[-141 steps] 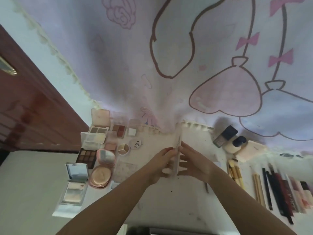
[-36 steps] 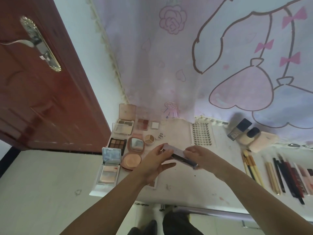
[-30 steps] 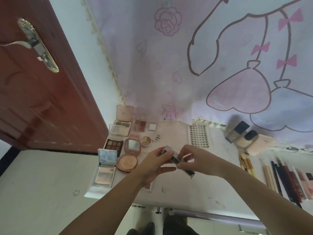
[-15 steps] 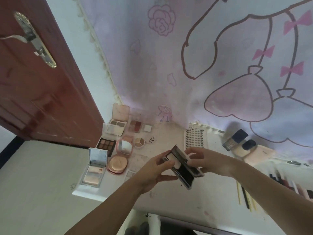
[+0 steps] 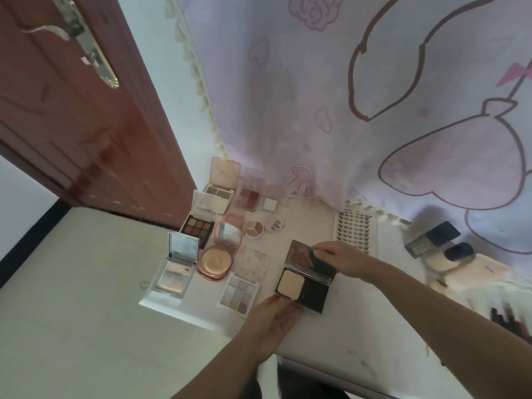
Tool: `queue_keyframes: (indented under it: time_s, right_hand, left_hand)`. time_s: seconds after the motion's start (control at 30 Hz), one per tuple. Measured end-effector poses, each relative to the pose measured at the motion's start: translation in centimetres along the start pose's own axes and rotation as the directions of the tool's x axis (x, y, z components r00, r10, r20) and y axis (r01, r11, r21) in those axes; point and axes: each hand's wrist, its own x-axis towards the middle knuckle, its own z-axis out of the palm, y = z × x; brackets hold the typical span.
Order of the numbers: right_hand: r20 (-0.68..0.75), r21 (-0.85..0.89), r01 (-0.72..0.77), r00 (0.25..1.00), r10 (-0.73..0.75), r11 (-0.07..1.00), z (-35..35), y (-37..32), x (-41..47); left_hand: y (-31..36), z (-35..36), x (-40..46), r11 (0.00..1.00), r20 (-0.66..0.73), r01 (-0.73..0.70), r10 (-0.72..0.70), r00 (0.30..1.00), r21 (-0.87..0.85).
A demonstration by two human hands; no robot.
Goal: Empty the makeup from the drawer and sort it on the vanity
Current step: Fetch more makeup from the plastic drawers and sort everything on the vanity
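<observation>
- Left hand (image 5: pixel 269 318) at near edge of black powder compact (image 5: pixel 302 279); fingers curl under/against its base corner, holding it.
- Right hand (image 5: pixel 342 256) pinches far edge of compact's lid, thumb + fingertips on the mirror side; lid swung up, i.e. compact is open.
- Compact sits low over white vanity (image 5: pixel 345 326), approx. centre of top; whether base touches surface: can't tell. Base has beige powder pan on left, black compartment on right.
- Just left of compact: pastel 9-pan palette (image 5: pixel 238 292), flat, clear lid open behind it.
- Further left, grouped: round pink compact (image 5: pixel 214 262) open w/ mirror up; silver mirrored compact (image 5: pixel 177 264) open at vanity's left corner; dark 9-pan eyeshadow palette (image 5: pixel 198 227).
- Back row by curtain: brow/contour palette (image 5: pixel 217 194) w/ pink lid upright; small red-brown palette (image 5: pixel 250 198); small white pan (image 5: pixel 270 204).
- Mid: round 3-colour pot (image 5: pixel 254 228), its lid (image 5: pixel 275 225) beside it.
- Lash tray (image 5: pixel 355 233) lies behind right hand, near curtain.
- Right side: dark-capped foundation bottle (image 5: pixel 431 239) lying down, second dark-capped bottle (image 5: pixel 452 256) next to it, pale pink case (image 5: pixel 478 272); all blurred.
- Far right edge: dark pencils/sticks (image 5: pixel 509 321), too blurred to ID.
- Bkgd: cartoon-print curtain (image 5: pixel 359 110), red-brown door (image 5: pixel 72 110) on left.
</observation>
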Motion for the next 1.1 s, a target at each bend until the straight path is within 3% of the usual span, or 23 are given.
queue_keyframes:
  time_s: [0.07, 0.2, 0.33, 0.47, 0.6, 0.7, 0.83, 0.93, 1.03, 1.1]
  right_hand:
    - [-0.030, -0.076, 0.024, 0.999, -0.026, 0.997, 0.5, -0.1, 1.0]
    - [-0.044, -0.069, 0.048, 0.998, -0.051, 0.996, 0.7, -0.4, 2.4]
    - [-0.044, -0.108, 0.076, 0.996, -0.081, 0.991, 1.3, -0.6, 3.4]
    - [-0.054, -0.100, 0.100, 0.993, -0.106, 0.990, 1.7, -0.7, 3.4]
    - [-0.162, -0.081, 0.083, 0.982, -0.096, 0.993, 1.6, -0.6, 2.3]
    - [-0.309, -0.026, 0.077, 0.948, -0.081, 0.997, 0.6, -0.1, 0.2]
    - [-0.477, -0.034, -0.015, 0.879, -0.003, 0.999, -2.7, 2.8, -4.5]
    - [-0.635, -0.126, -0.121, 0.773, 0.014, 0.985, -6.9, 5.6, -8.4]
    - [-0.698, -0.265, -0.299, 0.715, 0.031, 0.917, -11.5, 7.9, -10.5]
    - [-0.659, -0.403, -0.420, 0.750, 0.060, 0.813, -13.6, 9.2, -10.5]
  left_hand:
    - [0.1, 0.4, -0.1, 0.996, -0.024, -0.003, 0.001, 1.000, -0.094]
    - [0.8, 0.9, 0.3, 0.976, -0.094, -0.023, 0.003, 0.996, -0.217]
    - [1.4, 0.7, 0.6, 0.989, -0.129, -0.014, -0.006, 0.992, -0.149]
    - [2.0, 1.0, 0.6, 0.979, -0.137, 0.014, -0.043, 0.990, -0.204]
    - [2.4, 1.0, 0.3, 0.990, -0.140, 0.041, -0.059, 0.988, -0.132]
    - [1.7, 1.4, 0.2, 0.987, -0.134, 0.125, -0.110, 0.985, 0.106]
    - [-0.6, 4.8, 0.7, 0.860, -0.067, 0.171, -0.159, 0.985, 0.480]
    - [-1.9, 10.3, 2.1, 0.747, 0.017, 0.098, -0.144, 0.989, 0.658]
    - [-3.2, 16.8, 5.0, 0.589, 0.190, -0.145, -0.015, 0.982, 0.795]
    - [-4.2, 21.0, 7.5, 0.430, 0.319, -0.332, 0.105, 0.942, 0.839]
